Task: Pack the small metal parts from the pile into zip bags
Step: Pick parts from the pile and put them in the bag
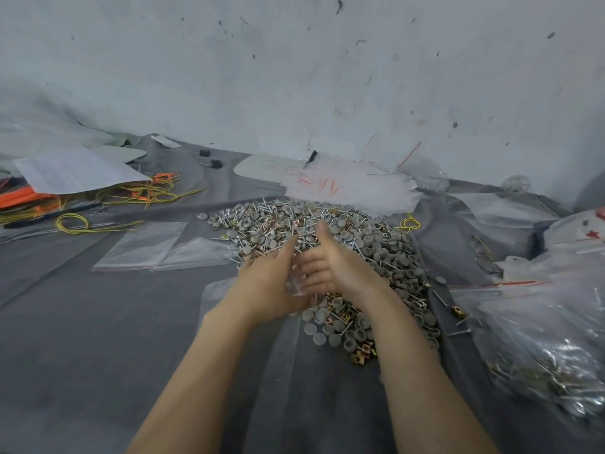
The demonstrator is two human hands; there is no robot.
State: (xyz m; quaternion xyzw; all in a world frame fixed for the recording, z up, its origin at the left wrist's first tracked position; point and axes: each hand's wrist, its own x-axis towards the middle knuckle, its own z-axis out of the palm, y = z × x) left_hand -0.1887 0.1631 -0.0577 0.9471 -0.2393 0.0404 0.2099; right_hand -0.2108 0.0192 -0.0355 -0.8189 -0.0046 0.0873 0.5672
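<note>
Pile (330, 231) of metal parts lies on grey cloth (98, 322) below stained wall (294, 77)

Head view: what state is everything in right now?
left hand, gripping the small zip bag.
right hand, also gripping that bag.
small zip bag, crumpled between hands; fill unclear.
pile of metal parts, loose on grey cloth.
empty zip bags, flat, left of pile.
filled bags, heaped at right.
</note>
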